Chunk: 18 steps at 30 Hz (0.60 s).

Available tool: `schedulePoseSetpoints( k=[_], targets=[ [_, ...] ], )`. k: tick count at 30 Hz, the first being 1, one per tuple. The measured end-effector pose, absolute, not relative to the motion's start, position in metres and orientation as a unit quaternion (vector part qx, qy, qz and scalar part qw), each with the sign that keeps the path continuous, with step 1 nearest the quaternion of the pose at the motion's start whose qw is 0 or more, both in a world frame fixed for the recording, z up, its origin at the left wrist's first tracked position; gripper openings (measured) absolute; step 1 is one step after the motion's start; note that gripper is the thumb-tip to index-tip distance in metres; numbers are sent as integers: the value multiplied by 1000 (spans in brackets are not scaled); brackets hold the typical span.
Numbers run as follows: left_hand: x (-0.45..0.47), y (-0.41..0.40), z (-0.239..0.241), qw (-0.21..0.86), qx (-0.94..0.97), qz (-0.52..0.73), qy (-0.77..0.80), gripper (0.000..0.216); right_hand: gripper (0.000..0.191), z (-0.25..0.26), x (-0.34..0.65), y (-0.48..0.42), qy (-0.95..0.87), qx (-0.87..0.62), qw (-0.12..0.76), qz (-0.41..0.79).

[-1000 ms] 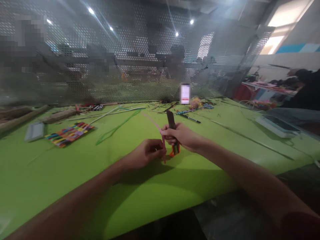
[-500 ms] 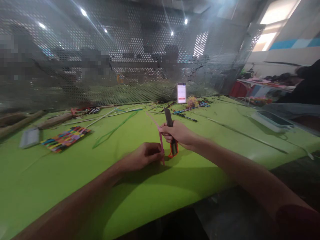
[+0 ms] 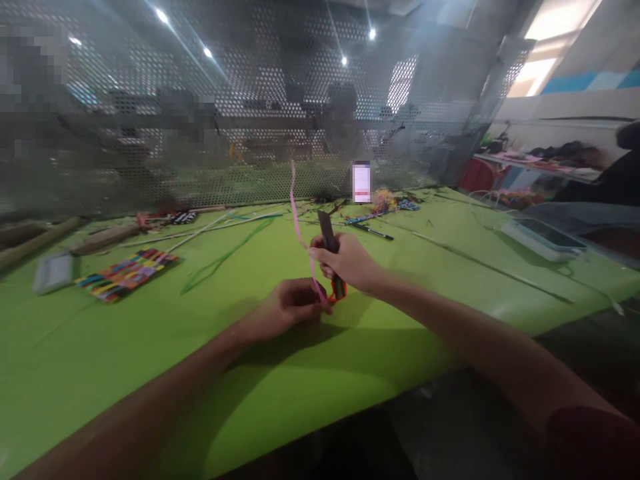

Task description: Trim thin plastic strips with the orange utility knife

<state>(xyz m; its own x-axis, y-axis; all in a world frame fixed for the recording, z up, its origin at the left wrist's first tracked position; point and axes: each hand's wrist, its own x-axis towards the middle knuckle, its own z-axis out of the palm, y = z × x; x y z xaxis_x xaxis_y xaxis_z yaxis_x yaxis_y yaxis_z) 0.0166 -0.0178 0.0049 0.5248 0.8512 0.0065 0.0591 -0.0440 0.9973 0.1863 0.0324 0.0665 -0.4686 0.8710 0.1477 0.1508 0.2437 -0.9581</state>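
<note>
My left hand (image 3: pixel 290 308) is low over the green table, thumb and fingers pinched on the lower end of a thin pink strip (image 3: pixel 294 207). From there the strip rises past my right fingers and curves up to a free tip. My right hand (image 3: pixel 347 263) is closed around a flat dark tool (image 3: pixel 327 230) with an orange-red loop or edge at its lower end; its exact kind is unclear. The right thumb and fingertips touch the pink strip along its middle.
A multicoloured woven mat (image 3: pixel 127 273) lies left, near green strips (image 3: pixel 225 257) and a pale block (image 3: pixel 53 272). A lit phone (image 3: pixel 361 181) stands at the back by the mesh screen (image 3: pixel 240 167). A black pen (image 3: pixel 373 231), a thin rod (image 3: pixel 490 265) and a white container (image 3: pixel 543 239) lie right.
The pink strip's upper part has swung up from near the table and now stands raised. My right hand with the dark tool has shifted slightly left. My left hand still pinches the lower end.
</note>
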Motion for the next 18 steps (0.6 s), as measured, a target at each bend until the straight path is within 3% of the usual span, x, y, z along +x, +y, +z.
schedulePoseSetpoints(
  k=[4,6,13,18],
  targets=[
    [15,-16,4,570,615,413,354,17,37,70,198,35,-761,-367,405,349],
    [13,-15,6,570,591,439,365,18,38,67,203,39,-794,-354,389,305],
    [14,-15,19,620,513,489,336,17,20,44,205,42,-932,-286,200,97],
    [12,-18,22,623,506,498,328,15,11,36,201,37,-938,-289,192,6]
  ],
)
